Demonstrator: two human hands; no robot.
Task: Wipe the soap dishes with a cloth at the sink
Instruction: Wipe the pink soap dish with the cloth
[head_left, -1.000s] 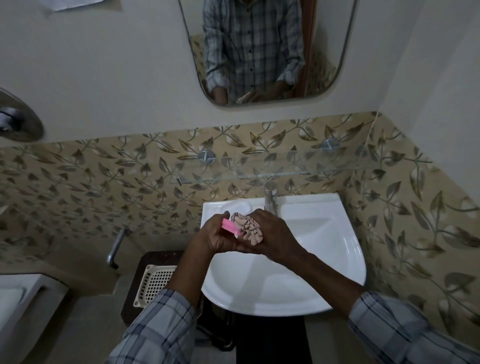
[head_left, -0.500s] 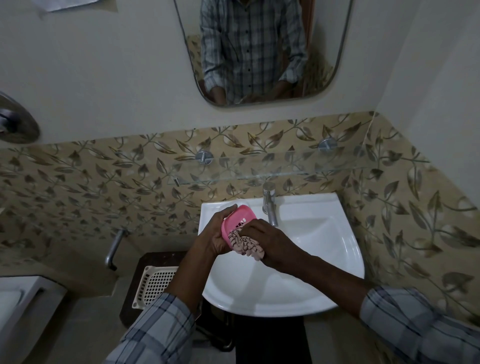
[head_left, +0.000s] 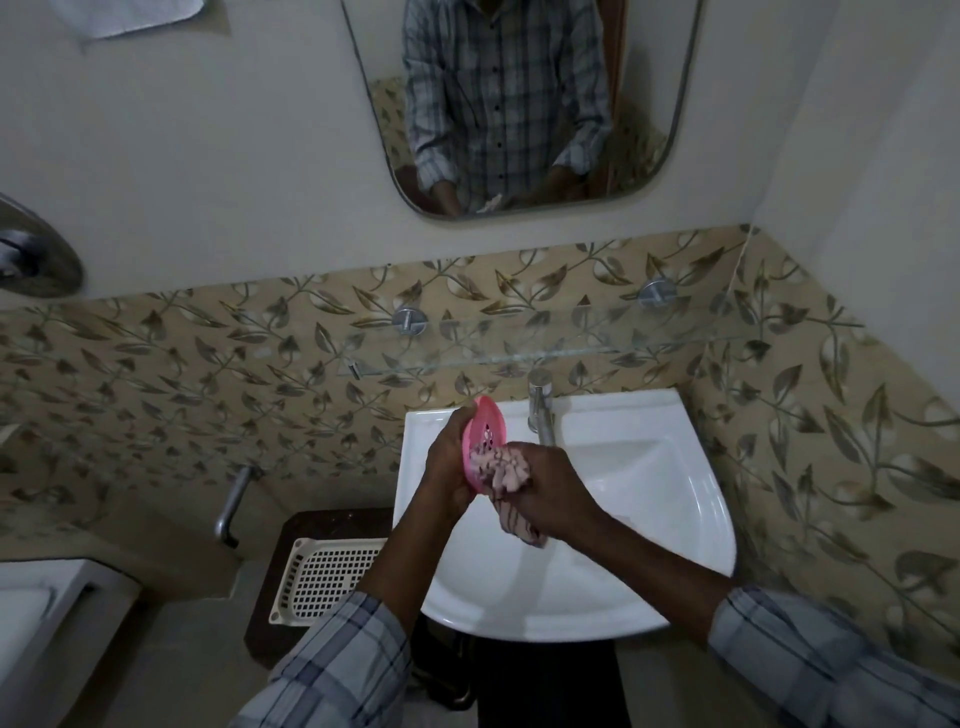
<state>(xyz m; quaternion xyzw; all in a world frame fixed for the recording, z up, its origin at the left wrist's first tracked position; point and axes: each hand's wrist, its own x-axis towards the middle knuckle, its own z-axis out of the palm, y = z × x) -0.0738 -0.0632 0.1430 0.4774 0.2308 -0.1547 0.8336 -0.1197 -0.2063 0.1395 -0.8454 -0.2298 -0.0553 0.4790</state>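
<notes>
Left hand (head_left: 448, 467) holds the pink soap dish (head_left: 483, 436) on its edge over the sink (head_left: 649, 519). Right hand (head_left: 550, 499), at 3 o'clock, squeezes the cloth (head_left: 501, 470) into it.

Grey-and-white plaid shirt sleeves (head_left: 337, 670), cuffs pushed up both forearms.
</notes>
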